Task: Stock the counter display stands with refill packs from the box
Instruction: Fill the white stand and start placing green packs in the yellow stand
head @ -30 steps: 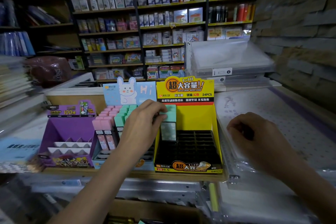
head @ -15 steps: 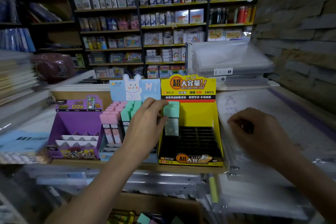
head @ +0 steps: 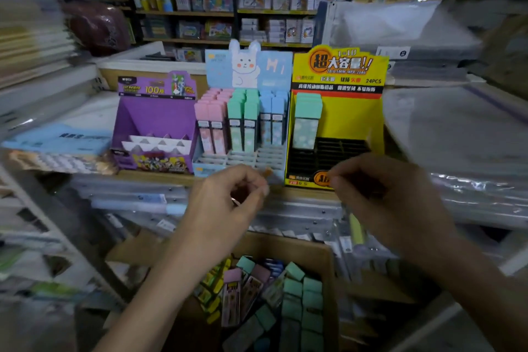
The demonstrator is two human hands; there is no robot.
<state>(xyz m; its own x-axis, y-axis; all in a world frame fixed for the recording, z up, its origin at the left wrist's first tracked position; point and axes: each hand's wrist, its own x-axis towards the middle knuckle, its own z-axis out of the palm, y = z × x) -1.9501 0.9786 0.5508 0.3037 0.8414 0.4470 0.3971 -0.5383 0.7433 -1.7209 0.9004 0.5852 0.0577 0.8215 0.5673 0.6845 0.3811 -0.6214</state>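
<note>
Three display stands line the counter: a purple stand (head: 155, 120), a blue rabbit stand (head: 251, 156) with pink, green and blue refill packs, and a yellow stand (head: 351, 120). One green refill pack (head: 307, 123) stands upright at the yellow stand's back left. Below the counter a cardboard box (head: 328, 254) holds several loose refill packs (head: 297, 291) in green, pink and yellow. My left hand (head: 228, 197) hovers in front of the blue stand, fingers loosely curled, holding nothing. My right hand (head: 380, 194) hangs in front of the yellow stand, fingers curled, with nothing visible in it.
Clear plastic folders (head: 457, 128) are piled on the counter to the right, and stacked notebooks (head: 34, 46) lie to the left. Shelves of stationery (head: 257, 3) fill the background. Clear packaged goods (head: 160, 200) hang under the counter edge above the box.
My left hand let go of the green pack, which now stands in the yellow stand, and drew back toward me. My right hand left the folders and moved inward. The view tilted down to show the box.
</note>
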